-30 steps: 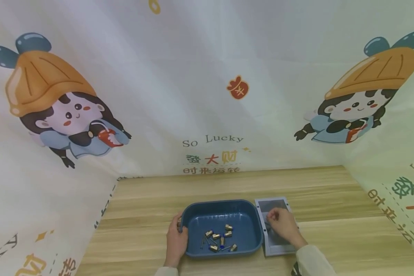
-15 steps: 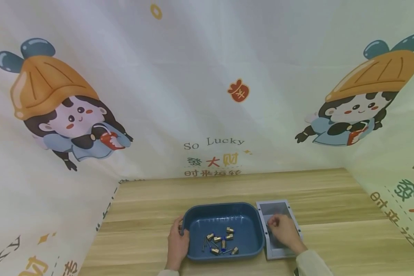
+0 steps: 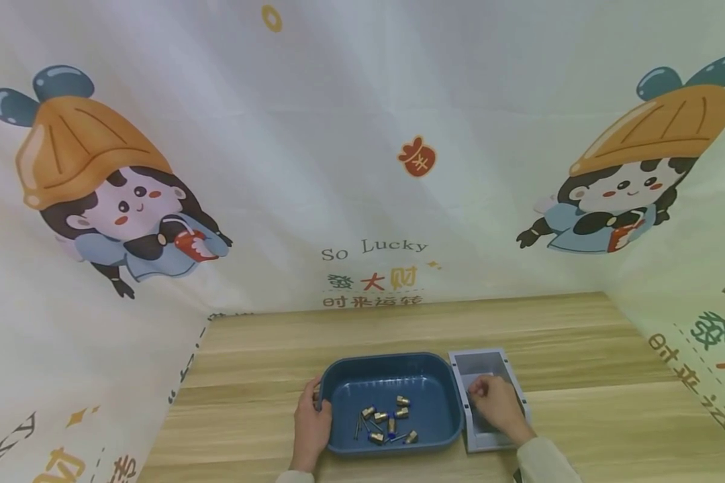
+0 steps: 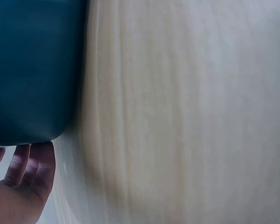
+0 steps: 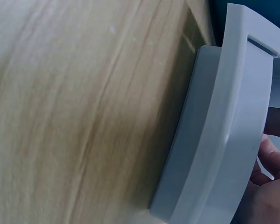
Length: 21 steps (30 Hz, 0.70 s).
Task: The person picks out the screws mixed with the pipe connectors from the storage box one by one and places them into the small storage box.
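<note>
Toward six o'clock on the desk [image 3: 248,396], my left grip [image 3: 311,422] clasps the blue basin [image 3: 435,402] at nine o'clock; brass fittings [image 3: 392,424] and screws [image 3: 358,426] lie inside. At three o'clock, my right grip [image 3: 497,400], curled nearly closed, occupies the grey box [image 3: 489,443]; whether it holds anything, I cannot tell. Caution: snagging the box edge could shift it.

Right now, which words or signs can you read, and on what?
"So Lucky": back cloth
"發大财": back cloth
"时来运转": back cloth
"發大": right cloth
"时来运": right cloth
"ky", cut off: left cloth
Red pouch sign: too small.
Other fragments: cut off or blurred.
Blue tub, grey box: none visible.
</note>
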Each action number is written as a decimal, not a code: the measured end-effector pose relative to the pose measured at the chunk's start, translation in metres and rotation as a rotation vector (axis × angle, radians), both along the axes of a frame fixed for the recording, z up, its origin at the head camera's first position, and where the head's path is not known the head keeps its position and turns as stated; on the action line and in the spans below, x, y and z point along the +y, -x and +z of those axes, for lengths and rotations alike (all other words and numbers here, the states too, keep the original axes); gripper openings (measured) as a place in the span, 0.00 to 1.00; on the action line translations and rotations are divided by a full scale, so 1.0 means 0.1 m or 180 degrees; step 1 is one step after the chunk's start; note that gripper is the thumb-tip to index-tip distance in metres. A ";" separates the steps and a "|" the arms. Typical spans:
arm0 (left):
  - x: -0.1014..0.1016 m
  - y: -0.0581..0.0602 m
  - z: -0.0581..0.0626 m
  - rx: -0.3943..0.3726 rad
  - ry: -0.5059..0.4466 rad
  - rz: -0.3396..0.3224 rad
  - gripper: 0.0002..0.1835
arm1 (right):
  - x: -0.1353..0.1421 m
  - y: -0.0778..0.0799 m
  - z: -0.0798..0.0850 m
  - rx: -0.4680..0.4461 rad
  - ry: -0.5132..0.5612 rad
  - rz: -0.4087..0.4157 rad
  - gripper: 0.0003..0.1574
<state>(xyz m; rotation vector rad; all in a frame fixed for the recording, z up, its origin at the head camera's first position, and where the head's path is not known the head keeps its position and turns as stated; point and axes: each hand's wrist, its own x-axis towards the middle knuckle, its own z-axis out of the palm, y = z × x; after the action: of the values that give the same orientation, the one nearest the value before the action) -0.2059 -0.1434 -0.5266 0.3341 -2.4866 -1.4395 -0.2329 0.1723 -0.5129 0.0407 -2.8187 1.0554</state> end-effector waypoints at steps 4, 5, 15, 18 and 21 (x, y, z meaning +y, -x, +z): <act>0.00 0.01 0.00 -0.0021 -0.0005 0.0004 0.23 | 0.00 0.01 0.01 -0.0038 0.0027 -0.0011 0.02; 0.00 0.01 0.01 -0.0019 0.0001 0.0001 0.23 | 0.00 0.01 0.02 -0.0041 0.0040 -0.0005 0.02; 0.00 -0.01 0.04 0.0044 0.0031 -0.0032 0.23 | 0.01 0.06 0.12 0.0198 0.0251 0.0159 0.04; 0.00 -0.02 0.03 0.0039 0.0029 -0.0034 0.23 | 0.01 0.06 0.17 0.0233 0.0283 0.0175 0.05; 0.00 -0.02 0.02 0.0047 0.0018 -0.0030 0.24 | 0.00 0.06 0.23 0.0242 0.0334 0.0179 0.06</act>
<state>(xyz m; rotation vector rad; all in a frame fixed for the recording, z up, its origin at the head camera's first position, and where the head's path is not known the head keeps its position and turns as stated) -0.2041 -0.1431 -0.5250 0.3099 -2.4833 -1.4331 -0.2389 0.1726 -0.4898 0.1472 -2.7053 1.1859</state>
